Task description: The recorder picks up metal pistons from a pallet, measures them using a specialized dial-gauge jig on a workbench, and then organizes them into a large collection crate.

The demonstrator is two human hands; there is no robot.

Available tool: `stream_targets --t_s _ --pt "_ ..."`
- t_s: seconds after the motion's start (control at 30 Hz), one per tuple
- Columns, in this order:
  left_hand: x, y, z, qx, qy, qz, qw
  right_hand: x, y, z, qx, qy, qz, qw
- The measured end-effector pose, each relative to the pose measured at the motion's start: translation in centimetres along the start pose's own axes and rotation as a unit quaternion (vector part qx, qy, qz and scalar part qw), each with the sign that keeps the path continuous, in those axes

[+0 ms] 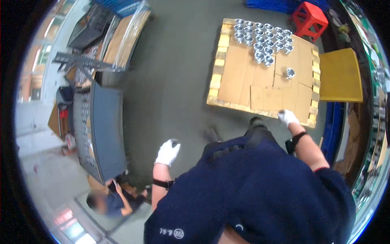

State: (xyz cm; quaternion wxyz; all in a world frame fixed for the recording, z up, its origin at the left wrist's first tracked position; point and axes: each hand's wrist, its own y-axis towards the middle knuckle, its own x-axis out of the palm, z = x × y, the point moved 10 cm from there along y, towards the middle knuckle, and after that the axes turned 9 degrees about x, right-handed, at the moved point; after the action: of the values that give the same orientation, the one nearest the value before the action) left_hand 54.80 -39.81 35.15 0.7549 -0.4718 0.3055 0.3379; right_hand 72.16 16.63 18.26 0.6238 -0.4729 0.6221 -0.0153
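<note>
Both my hands wear white gloves. My left hand (pixel 167 153) hangs over the grey floor, away from anything, with fingers curled in and dark at the tips; no object shows in it. Near the front right edge of the pallet (pixel 231 106) is my right hand (pixel 288 117), its fingers also curled and nothing visible in them. Flat cardboard (pixel 239 75) covers the pallet. Several shiny silver metal parts (pixel 268 40) stand in rows at its far side. One similar metal part (pixel 289 73) sits apart from them, closer to my right hand.
Beyond the pallet stands a red stool (pixel 310 20), with a yellow panel (pixel 340 75) to its right. Shelving and a grey-blue cart (pixel 107 126) with metal parts line the left. A seated person (pixel 118 201) is at lower left. Green-edged racks run along the far right.
</note>
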Motion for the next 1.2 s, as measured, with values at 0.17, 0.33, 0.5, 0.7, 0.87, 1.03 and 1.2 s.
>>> stream_targets --t_s 0.17,0.33,0.5,0.7,0.87,1.03,1.2 --pt "-5.7 11.3 5.8 0.157 0.052 -0.061 0.984 14.9 -7.6 15.7 0.229 0.051 -0.220 0.947" --pt "-6.4 19.0 7.4 0.210 0.128 -0.129 0.961 15.4 -15.3 12.3 0.398 0.380 -0.122 0.826" --pt "-8.9 24.5 14.3 0.250 0.259 -0.193 0.913 20.4 -14.1 10.5 0.457 0.447 -0.149 0.754" --pt "-11.1 35.5 22.2 0.303 0.351 -0.190 0.865 16.8 -4.2 4.4 0.365 0.579 -0.051 0.727" --pt "-9.0 47.6 30.6 0.402 0.464 -0.186 0.767 7.9 2.2 -0.8 0.346 0.564 0.003 0.750" --pt "-1.7 62.2 40.8 0.434 0.547 -0.208 0.685 1.1 8.8 -3.8 0.373 0.582 0.052 0.720" --pt "6.8 76.2 47.3 0.493 0.537 -0.206 0.653 -1.8 22.6 -8.9 0.370 0.599 0.061 0.708"
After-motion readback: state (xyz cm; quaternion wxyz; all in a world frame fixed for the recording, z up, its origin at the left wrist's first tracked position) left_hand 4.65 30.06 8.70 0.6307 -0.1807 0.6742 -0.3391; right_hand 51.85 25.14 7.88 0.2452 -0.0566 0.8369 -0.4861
